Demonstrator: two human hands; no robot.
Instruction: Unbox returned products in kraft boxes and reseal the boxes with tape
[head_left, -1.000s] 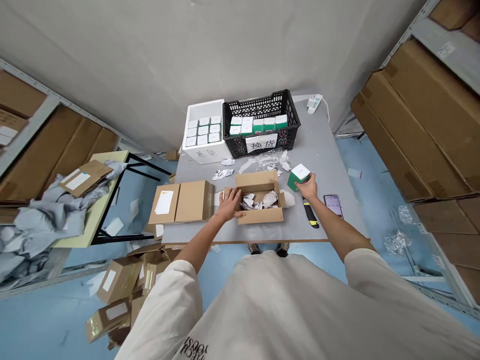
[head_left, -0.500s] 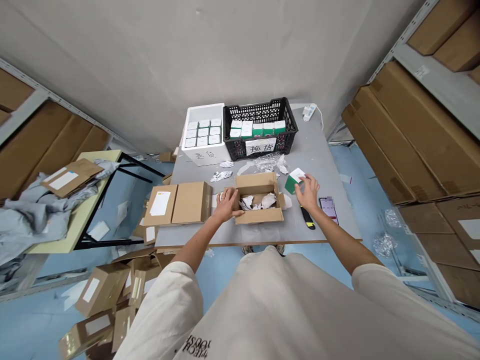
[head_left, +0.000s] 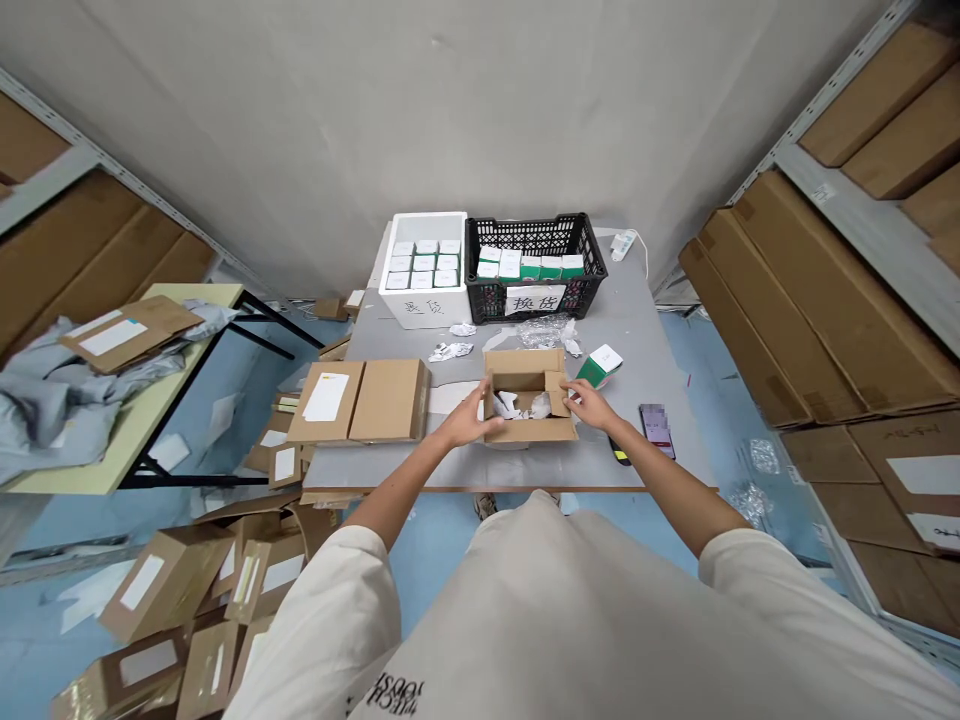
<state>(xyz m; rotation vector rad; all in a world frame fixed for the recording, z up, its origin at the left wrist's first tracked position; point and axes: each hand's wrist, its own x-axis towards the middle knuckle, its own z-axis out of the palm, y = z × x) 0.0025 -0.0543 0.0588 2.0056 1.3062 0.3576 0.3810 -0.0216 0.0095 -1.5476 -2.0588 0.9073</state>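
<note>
An open cardboard box [head_left: 529, 430] stands near the table's front edge, its flaps folded outward and crumpled white paper [head_left: 508, 405] inside. My left hand [head_left: 466, 418] grips its left side, thumb reaching over the front flap. At the opposite end, my right hand [head_left: 590, 404] has the right flap pinched between its fingers. Just beyond that hand, a small green and white box [head_left: 600, 366] rests tilted on the table. A cutter with a black and yellow handle [head_left: 619, 452] lies partly hidden beneath my right forearm.
At the back, a white foam box [head_left: 426, 308] and a black crate [head_left: 480, 297] hold rows of small green-white boxes. Two closed cartons [head_left: 388, 400] lie left; a phone [head_left: 657, 430] lies right. Crumpled wrap [head_left: 544, 332] sits mid-table. Cartons pile on the floor [head_left: 169, 585].
My right hand has let go of the green and white box on the table and moved left to the cardboard box's flap. My left hand stays at the box's left side.
</note>
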